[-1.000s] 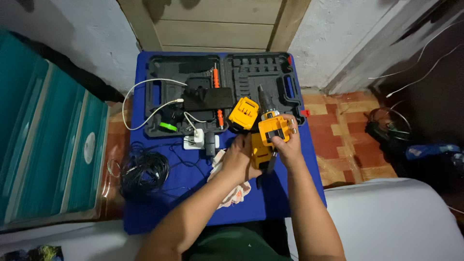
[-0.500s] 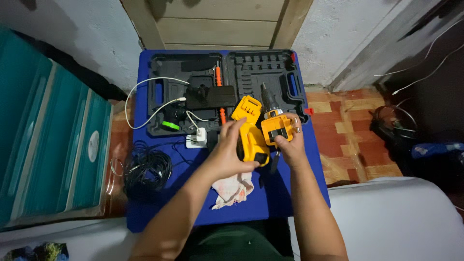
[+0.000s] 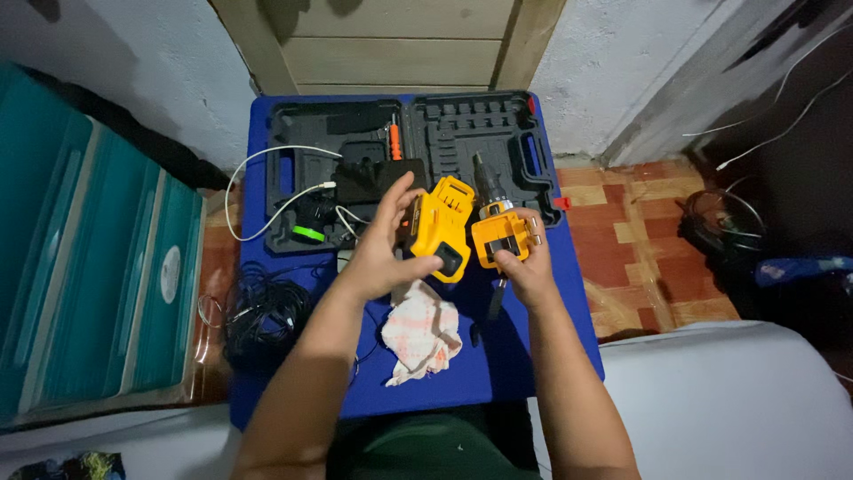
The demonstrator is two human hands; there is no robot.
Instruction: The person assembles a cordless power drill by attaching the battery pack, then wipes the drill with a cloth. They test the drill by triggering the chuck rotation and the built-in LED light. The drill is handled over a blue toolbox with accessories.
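My left hand [image 3: 378, 253] grips a yellow and black battery pack [image 3: 440, 228], thumb on its front end. My right hand [image 3: 526, 267] holds a yellow cordless drill [image 3: 499, 227] by its base, chuck pointing away toward the case. The pack and the drill are slightly apart, side by side, above the blue table [image 3: 542, 347]. Behind them lies an open black tool case [image 3: 462, 133] with moulded slots and an orange-handled tool [image 3: 394, 142] in its middle.
A crumpled white cloth [image 3: 422, 333] lies under my hands. A white cable [image 3: 267, 191] and a black charger with a green ring [image 3: 311, 227] sit at the case's left. Coiled black cable [image 3: 258, 311] is at the table's left; teal drawers [image 3: 80, 267] stand beyond.
The battery pack has come away from the drill's base; my left hand moved it left while my right hand keeps the drill, which is now upright with its base facing me.
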